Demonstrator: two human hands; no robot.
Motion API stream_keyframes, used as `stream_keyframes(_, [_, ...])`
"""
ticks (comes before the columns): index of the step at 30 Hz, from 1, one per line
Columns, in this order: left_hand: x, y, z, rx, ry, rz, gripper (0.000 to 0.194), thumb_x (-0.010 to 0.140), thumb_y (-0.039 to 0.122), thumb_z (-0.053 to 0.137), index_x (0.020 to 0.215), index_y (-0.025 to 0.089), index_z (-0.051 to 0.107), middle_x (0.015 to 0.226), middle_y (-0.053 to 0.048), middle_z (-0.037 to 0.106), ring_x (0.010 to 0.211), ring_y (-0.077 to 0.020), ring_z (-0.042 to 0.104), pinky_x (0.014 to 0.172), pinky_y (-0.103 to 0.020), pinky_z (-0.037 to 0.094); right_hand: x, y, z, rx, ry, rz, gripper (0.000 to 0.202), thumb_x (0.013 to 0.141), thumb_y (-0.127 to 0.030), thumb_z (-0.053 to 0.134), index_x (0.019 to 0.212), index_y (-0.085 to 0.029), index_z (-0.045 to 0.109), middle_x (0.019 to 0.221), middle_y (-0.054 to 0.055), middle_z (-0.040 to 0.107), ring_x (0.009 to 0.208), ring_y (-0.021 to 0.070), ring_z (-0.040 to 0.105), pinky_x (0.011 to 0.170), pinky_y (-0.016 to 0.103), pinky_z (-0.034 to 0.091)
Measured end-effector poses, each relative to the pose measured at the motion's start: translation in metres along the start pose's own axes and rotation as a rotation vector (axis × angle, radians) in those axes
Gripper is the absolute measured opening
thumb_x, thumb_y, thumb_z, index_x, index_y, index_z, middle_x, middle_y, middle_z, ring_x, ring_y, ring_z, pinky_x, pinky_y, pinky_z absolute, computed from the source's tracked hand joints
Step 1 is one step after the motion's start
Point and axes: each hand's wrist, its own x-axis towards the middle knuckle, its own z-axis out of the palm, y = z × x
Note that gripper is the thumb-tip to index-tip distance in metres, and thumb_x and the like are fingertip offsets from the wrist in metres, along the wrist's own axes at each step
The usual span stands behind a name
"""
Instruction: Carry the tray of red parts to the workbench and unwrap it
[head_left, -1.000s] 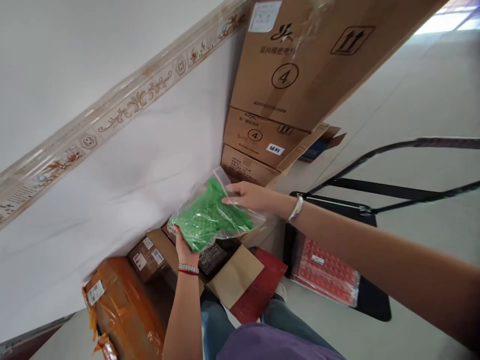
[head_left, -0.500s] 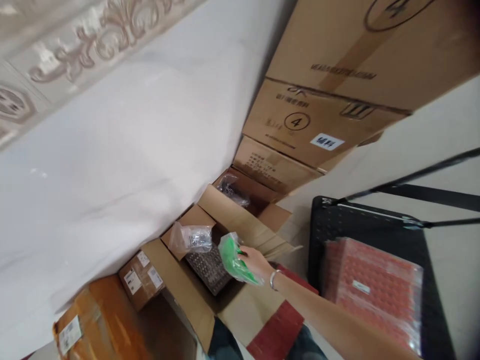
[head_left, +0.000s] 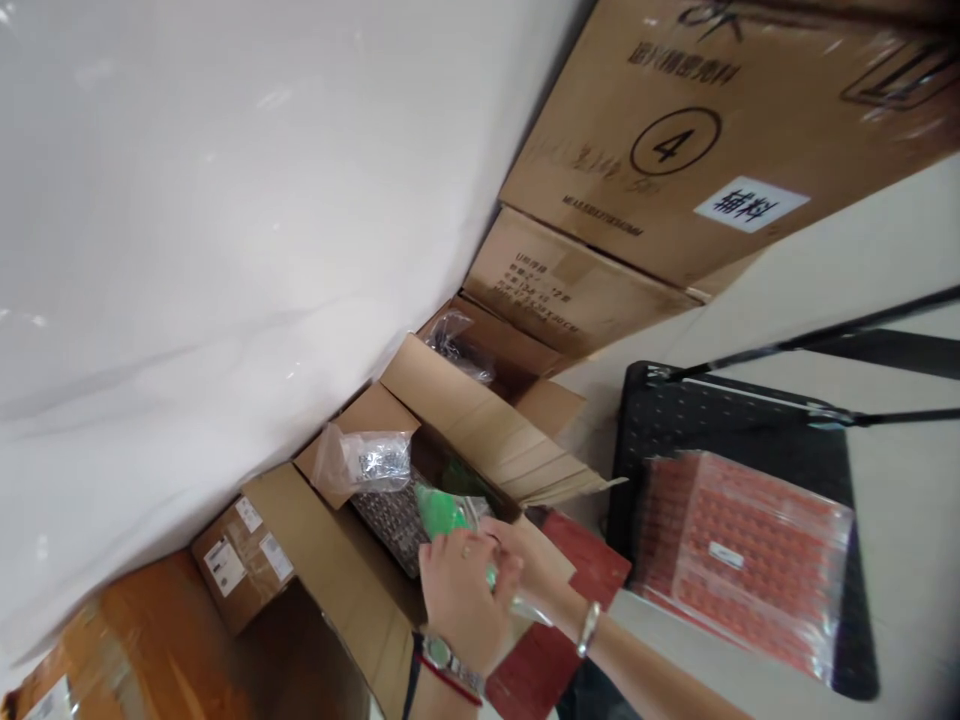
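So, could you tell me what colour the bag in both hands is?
Bright green inside clear plastic bag, head view.

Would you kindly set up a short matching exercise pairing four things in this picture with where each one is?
Things:
1. green bag
2. clear bag of metal parts
3. red wrapped pack
4. white label

Places:
A. on the black cart
B. stuck on the big carton marked 4
C. held by both hands over the open box
D. resting on the open box's flap by the wall

Pairs: 1-C, 2-D, 3-A, 4-B

The left hand and right hand both grip the green bag.
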Motion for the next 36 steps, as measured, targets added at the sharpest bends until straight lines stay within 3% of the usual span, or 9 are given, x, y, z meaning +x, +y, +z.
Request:
stream_keyframes(2, [0.016, -0.004, 0.002, 0.116, 0.046, -0.101, 0.023, 0.089, 0.037, 0.059, 0.093, 0.023, 0.077, 0.101, -0.016, 0.068, 0.096, -0.0370, 0.058, 0.088, -0.051, 0.037, -0.008, -0.001, 0.001, -0.001, -0.004, 0.003, 0.023, 0.100, -0.029, 0.063, 0.082, -0.015, 0.062, 0.077, -0.002, 0.062, 0.071, 0.0149, 0.063, 0.068, 0.030, 0.055])
stream_keyframes(5, [0.015, -0.020, 0.008, 0.163, 0.089, -0.210, 0.020, 0.088, 0.030, 0.058, 0.083, 0.019, 0.074, 0.101, -0.018, 0.063, 0.096, -0.0378, 0.055, 0.086, -0.052, 0.034, -0.020, -0.006, -0.001, 0.000, -0.024, -0.001, 0.025, 0.099, -0.028, 0.064, 0.078, -0.015, 0.061, 0.077, -0.002, 0.062, 0.071, 0.0149, 0.062, 0.069, 0.030, 0.054])
stream_keyframes(8, [0.004, -0.029, 0.015, 0.129, 0.052, -0.257, 0.019, 0.088, 0.032, 0.059, 0.076, 0.021, 0.068, 0.096, -0.013, 0.061, 0.089, -0.0313, 0.058, 0.079, -0.043, 0.039, -0.031, -0.013, -0.007, 0.017, -0.052, -0.036, 0.024, 0.097, -0.025, 0.065, 0.077, -0.015, 0.060, 0.080, -0.001, 0.062, 0.075, 0.0157, 0.062, 0.071, 0.031, 0.053])
stream_keyframes(13, [-0.002, -0.024, 0.032, 0.009, -0.041, -0.301, 0.027, 0.090, 0.030, 0.054, 0.065, 0.022, 0.060, 0.078, -0.006, 0.062, 0.071, -0.0217, 0.060, 0.066, -0.033, 0.039, -0.046, -0.010, -0.019, 0.014, -0.108, -0.099, 0.019, 0.097, -0.018, 0.062, 0.079, -0.015, 0.061, 0.082, 0.000, 0.063, 0.077, 0.0166, 0.062, 0.073, 0.031, 0.052])
stream_keyframes(18, [0.005, -0.028, 0.063, -0.040, -0.061, -0.360, 0.021, 0.082, 0.017, 0.058, 0.062, 0.021, 0.058, 0.072, -0.005, 0.065, 0.071, -0.0209, 0.060, 0.066, -0.032, 0.038, -0.050, 0.016, -0.013, -0.050, -0.100, -0.086, 0.017, 0.096, -0.014, 0.063, 0.080, -0.015, 0.061, 0.085, 0.001, 0.063, 0.081, 0.0170, 0.062, 0.078, 0.033, 0.052])
stream_keyframes(22, [0.016, -0.052, 0.096, -0.051, -0.115, -0.445, 0.025, 0.081, 0.015, 0.064, 0.058, 0.019, 0.055, 0.063, 0.000, 0.060, 0.065, -0.0159, 0.057, 0.064, -0.029, 0.042, -0.042, 0.050, 0.001, -0.076, -0.108, -0.028, 0.017, 0.097, -0.021, 0.065, 0.081, -0.015, 0.063, 0.085, 0.000, 0.064, 0.081, 0.0174, 0.064, 0.079, 0.035, 0.054])
stream_keyframes(26, [0.027, -0.078, 0.124, -0.070, -0.192, -0.481, 0.021, 0.088, 0.026, 0.068, 0.070, 0.015, 0.062, 0.070, 0.003, 0.063, 0.069, -0.0145, 0.061, 0.071, -0.031, 0.051, -0.034, 0.077, 0.012, -0.073, -0.116, 0.031, 0.015, 0.098, -0.025, 0.065, 0.088, -0.014, 0.064, 0.086, 0.001, 0.065, 0.083, 0.0186, 0.065, 0.080, 0.037, 0.054])
stream_keyframes(30, [0.035, -0.092, 0.134, -0.112, -0.229, -0.457, 0.021, 0.091, 0.033, 0.065, 0.080, 0.015, 0.066, 0.081, 0.000, 0.068, 0.077, -0.0158, 0.065, 0.076, -0.034, 0.054, -0.029, 0.087, 0.013, -0.043, -0.111, 0.042, 0.012, 0.099, -0.025, 0.064, 0.104, -0.014, 0.064, 0.101, 0.004, 0.066, 0.093, 0.0209, 0.065, 0.086, 0.040, 0.054])
stream_keyframes(36, [0.037, -0.103, 0.131, -0.177, -0.261, -0.406, 0.024, 0.092, 0.035, 0.064, 0.081, 0.014, 0.066, 0.079, 0.001, 0.068, 0.077, -0.0164, 0.066, 0.076, -0.035, 0.055, -0.014, 0.093, 0.001, 0.024, -0.224, 0.010, 0.014, 0.098, -0.028, 0.066, 0.098, -0.014, 0.067, 0.095, 0.003, 0.067, 0.086, 0.0192, 0.066, 0.081, 0.038, 0.056])
